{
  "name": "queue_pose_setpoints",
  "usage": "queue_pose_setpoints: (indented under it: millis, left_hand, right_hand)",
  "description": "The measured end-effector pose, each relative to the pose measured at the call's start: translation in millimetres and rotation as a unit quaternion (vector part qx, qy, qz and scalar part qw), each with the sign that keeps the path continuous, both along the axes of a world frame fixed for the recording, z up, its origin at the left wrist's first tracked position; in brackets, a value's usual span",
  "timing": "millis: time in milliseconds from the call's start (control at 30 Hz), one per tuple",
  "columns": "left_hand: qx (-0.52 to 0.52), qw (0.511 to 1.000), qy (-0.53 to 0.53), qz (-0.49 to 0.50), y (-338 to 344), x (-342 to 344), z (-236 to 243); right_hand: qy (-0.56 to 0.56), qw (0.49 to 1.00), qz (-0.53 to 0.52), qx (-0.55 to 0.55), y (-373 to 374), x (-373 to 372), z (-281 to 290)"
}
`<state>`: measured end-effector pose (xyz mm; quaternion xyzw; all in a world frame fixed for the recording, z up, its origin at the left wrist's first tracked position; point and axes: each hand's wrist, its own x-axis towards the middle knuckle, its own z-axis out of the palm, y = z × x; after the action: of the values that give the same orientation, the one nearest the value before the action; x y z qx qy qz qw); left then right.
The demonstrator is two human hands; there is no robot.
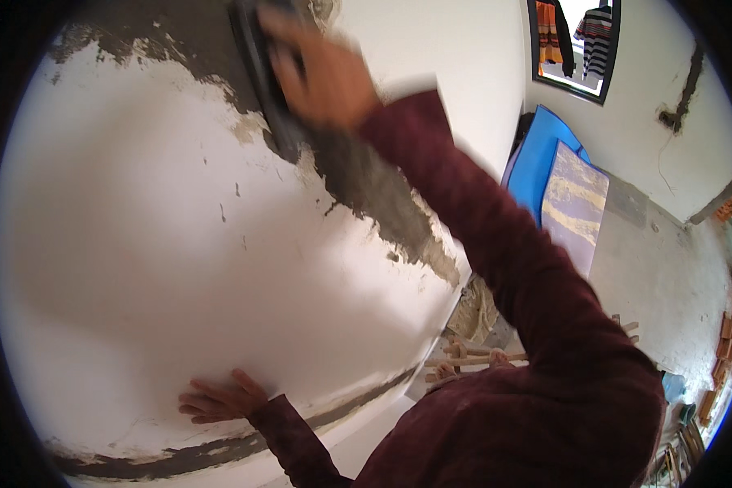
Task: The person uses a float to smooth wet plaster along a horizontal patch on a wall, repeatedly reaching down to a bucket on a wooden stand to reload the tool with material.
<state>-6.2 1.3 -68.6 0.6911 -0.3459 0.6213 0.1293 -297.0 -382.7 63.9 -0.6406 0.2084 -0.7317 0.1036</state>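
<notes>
My right hand (327, 80), a little blurred, grips a dark plastering float (270, 98) at the top of the view. The float lies against a grey mortar strip (382, 195) that runs diagonally down the white wall (138, 244). Ragged smears and small specks of mortar mark the wall along the strip. Lower down, my left hand (222, 398) rests on the bare white wall with its fingers spread and nothing in it. A second, darker mortar band (171, 464) runs just below that hand.
Wooden bars (472, 358) stand beneath me beside the wall. Blue sheets (541, 163) and a patterned board (576, 203) lean in the corner. Clothes hang in a dark-framed window (577, 49). Bricks (724, 350) lie along the concrete floor (659, 285) at right.
</notes>
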Motion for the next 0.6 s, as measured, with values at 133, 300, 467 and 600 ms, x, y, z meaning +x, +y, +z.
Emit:
queue_pose_setpoints:
  millis: [133,300,467,600]
  left_hand:
    - [-0.004,1.0,-0.021,0.005,-3.2,-1.1,0.6]
    - [-0.007,1.0,-0.017,-0.011,-1.5,-8.3,1.4]
    - [-0.007,1.0,-0.013,-0.021,-0.4,-7.8,1.0]
    - [-0.022,0.999,-0.02,-0.026,-0.6,-1.9,0.7]
  right_hand:
    - [0.238,0.948,0.051,0.206,71.0,4.4,-103.6]
    - [-0.006,0.993,-0.01,0.116,14.1,-16.5,-44.5]
    - [0.059,0.997,-0.05,0.019,43.6,8.2,-88.9]
    - [0.105,0.99,0.002,0.094,55.2,8.9,-97.9]
